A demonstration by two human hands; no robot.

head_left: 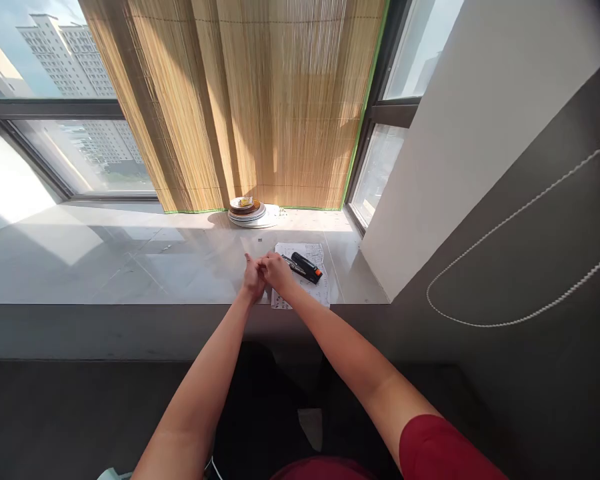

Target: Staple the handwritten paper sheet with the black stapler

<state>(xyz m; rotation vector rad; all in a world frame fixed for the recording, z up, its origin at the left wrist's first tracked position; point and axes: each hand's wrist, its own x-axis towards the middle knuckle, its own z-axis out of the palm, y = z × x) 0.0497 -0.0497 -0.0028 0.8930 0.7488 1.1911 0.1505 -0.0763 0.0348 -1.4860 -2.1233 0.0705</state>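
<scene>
Over the front of the windowsill, my left hand (pixel 253 279) and my right hand (pixel 276 271) meet, the right one's fingers bent in against the left palm. The left thumb points up. Whatever lies between the fingers is too small to make out. Just right of my right hand, a black stapler (pixel 306 267) with an orange end lies open on sheets of white paper (pixel 314 252) with dark writing. The paper reaches the sill's front edge.
Behind my hands, a stack of plates (pixel 253 216) stands by the bamboo blind (pixel 260 107). A small dark piece (pixel 260 239) lies on the pale sill (pixel 190 267). On the right, a beaded cord (pixel 480 325) hangs in a loop by the wall.
</scene>
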